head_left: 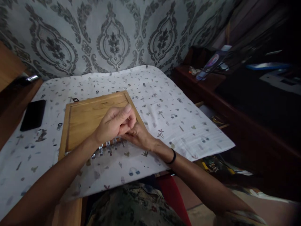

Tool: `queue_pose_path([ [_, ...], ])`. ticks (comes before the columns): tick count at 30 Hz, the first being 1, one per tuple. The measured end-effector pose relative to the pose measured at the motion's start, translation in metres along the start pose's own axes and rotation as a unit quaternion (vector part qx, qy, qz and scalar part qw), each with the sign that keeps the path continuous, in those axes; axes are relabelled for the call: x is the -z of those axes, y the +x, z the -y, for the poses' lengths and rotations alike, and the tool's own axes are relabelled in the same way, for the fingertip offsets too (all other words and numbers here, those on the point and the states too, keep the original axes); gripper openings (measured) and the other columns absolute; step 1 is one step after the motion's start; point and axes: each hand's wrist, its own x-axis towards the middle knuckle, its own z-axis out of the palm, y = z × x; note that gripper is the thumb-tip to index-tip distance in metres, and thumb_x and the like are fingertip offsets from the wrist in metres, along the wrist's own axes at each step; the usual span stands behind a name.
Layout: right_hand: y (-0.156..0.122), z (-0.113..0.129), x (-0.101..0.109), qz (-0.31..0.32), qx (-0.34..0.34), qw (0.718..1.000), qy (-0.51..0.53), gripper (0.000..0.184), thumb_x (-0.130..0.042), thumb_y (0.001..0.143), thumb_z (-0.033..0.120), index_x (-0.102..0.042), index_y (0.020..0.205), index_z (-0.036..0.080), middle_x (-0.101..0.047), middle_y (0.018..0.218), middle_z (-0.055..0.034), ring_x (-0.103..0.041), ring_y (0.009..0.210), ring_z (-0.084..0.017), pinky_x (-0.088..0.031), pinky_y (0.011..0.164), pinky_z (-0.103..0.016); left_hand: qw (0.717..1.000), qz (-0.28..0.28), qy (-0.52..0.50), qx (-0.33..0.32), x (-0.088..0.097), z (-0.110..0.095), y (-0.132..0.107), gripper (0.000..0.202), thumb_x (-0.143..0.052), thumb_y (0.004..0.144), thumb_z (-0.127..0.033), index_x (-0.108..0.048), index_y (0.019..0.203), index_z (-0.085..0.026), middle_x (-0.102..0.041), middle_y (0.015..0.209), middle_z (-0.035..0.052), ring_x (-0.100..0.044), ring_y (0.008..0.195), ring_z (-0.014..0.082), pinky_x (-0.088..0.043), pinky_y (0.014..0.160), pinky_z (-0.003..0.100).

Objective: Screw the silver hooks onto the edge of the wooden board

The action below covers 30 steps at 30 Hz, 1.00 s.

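My left hand [114, 123] is closed over the near edge of a shallow wooden tray [94, 116], fingers curled in a pinch, thumb up. My right hand [138, 136] meets it from the right, fingers curled and pressed against the left fingers. What they pinch between them is hidden. Just under the hands a row of several small metal pieces [107, 147] lies along the tray's near edge on the cloth. A black band sits on my right wrist.
A white patterned cloth [178, 122] covers the table. A black phone [33, 114] lies at the left. A dark wooden sideboard [235, 103] with clutter stands to the right. A patterned wall is behind.
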Motion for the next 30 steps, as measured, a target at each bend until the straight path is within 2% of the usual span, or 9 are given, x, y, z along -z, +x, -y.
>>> queue_pose_path([
  [3, -0.01, 0.001, -0.013, -0.064, -0.017, 0.997, -0.026, 0.03, -0.054, 0.106, 0.035, -0.075, 0.095, 0.017, -0.076, 0.1, -0.0081, -0.07, 0.098, -0.022, -0.056, 0.087, -0.035, 0.993, 0.113, -0.017, 0.038, 0.006, -0.008, 0.008, 0.063, -0.06, 0.092, -0.071, -0.056, 0.057, -0.019, -0.034, 0.042, -0.0056, -0.023, 0.034, 0.0061, -0.015, 0.035, 0.023],
  [6, -0.017, 0.004, -0.022, -0.12, -0.056, 0.991, 0.005, 0.028, -0.056, 0.105, 0.037, -0.075, 0.097, 0.018, -0.077, 0.103, -0.008, -0.071, 0.099, -0.023, -0.06, 0.086, -0.037, 0.98, 0.188, -0.007, 0.065, 0.009, -0.013, 0.017, 0.067, -0.06, 0.089, -0.075, -0.055, 0.052, -0.019, -0.046, 0.047, -0.0005, -0.029, 0.036, 0.007, -0.017, 0.035, 0.025],
  [10, -0.021, 0.008, -0.025, -0.146, -0.12, 0.981, 0.044, 0.033, -0.058, 0.103, 0.044, -0.07, 0.087, 0.017, -0.074, 0.099, -0.0093, -0.071, 0.092, -0.022, -0.061, 0.074, -0.033, 0.977, 0.203, 0.0, 0.06, 0.01, -0.011, 0.02, 0.068, -0.059, 0.088, -0.078, -0.055, 0.053, -0.02, -0.044, 0.046, -0.0007, -0.029, 0.037, 0.0085, -0.02, 0.036, 0.026],
  [13, -0.022, 0.008, -0.023, -0.139, -0.123, 0.982, 0.039, 0.034, -0.059, 0.102, 0.046, -0.068, 0.086, 0.017, -0.072, 0.089, -0.0073, -0.069, 0.083, -0.02, -0.058, 0.067, -0.031, 0.981, 0.191, -0.008, 0.04, 0.008, -0.007, 0.013, 0.064, -0.058, 0.091, -0.075, -0.055, 0.058, -0.02, -0.039, 0.047, -0.0035, -0.029, 0.04, 0.0085, -0.025, 0.04, 0.026],
  [16, -0.02, 0.007, -0.02, -0.116, -0.113, 0.987, 0.022, 0.039, -0.058, 0.102, 0.047, -0.068, 0.082, 0.016, -0.069, 0.079, -0.0048, -0.065, 0.075, -0.018, -0.053, 0.065, -0.029, 0.992, 0.123, -0.005, 0.004, 0.001, -0.001, 0.004, 0.059, -0.056, 0.094, -0.071, -0.055, 0.066, -0.02, -0.034, 0.049, -0.0066, -0.028, 0.043, 0.0086, -0.028, 0.043, 0.026],
  [20, -0.011, 0.011, -0.013, -0.089, -0.1, 0.991, 0.021, 0.045, -0.058, 0.102, 0.049, -0.065, 0.074, 0.015, -0.067, 0.073, -0.0026, -0.063, 0.072, -0.016, -0.049, 0.066, -0.026, 0.995, -0.085, 0.027, -0.042, -0.012, 0.007, -0.007, 0.049, -0.06, 0.096, -0.064, -0.055, 0.075, -0.02, -0.035, 0.054, -0.0068, -0.029, 0.045, 0.0089, -0.025, 0.042, 0.024],
  [22, -0.006, 0.014, -0.007, -0.048, -0.087, 0.995, 0.021, 0.039, -0.059, 0.103, 0.045, -0.069, 0.08, 0.015, -0.07, 0.077, -0.0025, -0.064, 0.074, -0.016, -0.049, 0.068, -0.026, 0.986, -0.151, 0.023, -0.059, -0.016, 0.011, -0.011, 0.046, -0.06, 0.097, -0.061, -0.056, 0.076, -0.02, -0.034, 0.054, -0.0069, -0.028, 0.046, 0.0089, -0.024, 0.043, 0.024],
  [26, -0.007, 0.011, 0.003, 0.006, -0.048, 0.997, -0.051, 0.014, -0.062, 0.1, 0.022, -0.073, 0.1, 0.015, -0.075, 0.097, -0.0071, -0.067, 0.092, -0.019, -0.052, 0.085, -0.03, 0.972, -0.224, 0.0, -0.076, -0.017, 0.014, -0.016, 0.046, -0.063, 0.098, -0.057, -0.057, 0.072, -0.02, -0.03, 0.051, -0.0077, -0.024, 0.044, 0.0081, -0.021, 0.043, 0.025],
  [30, -0.016, -0.002, 0.002, 0.015, -0.036, 0.985, -0.167, 0.016, -0.058, 0.098, 0.01, -0.074, 0.101, 0.015, -0.073, 0.1, -0.0104, -0.064, 0.097, -0.022, -0.051, 0.092, -0.036, 0.965, -0.249, -0.002, -0.077, -0.019, 0.01, -0.018, 0.047, -0.07, 0.093, -0.055, -0.057, 0.064, -0.02, -0.024, 0.047, -0.0087, -0.017, 0.041, 0.007, -0.016, 0.041, 0.025],
])
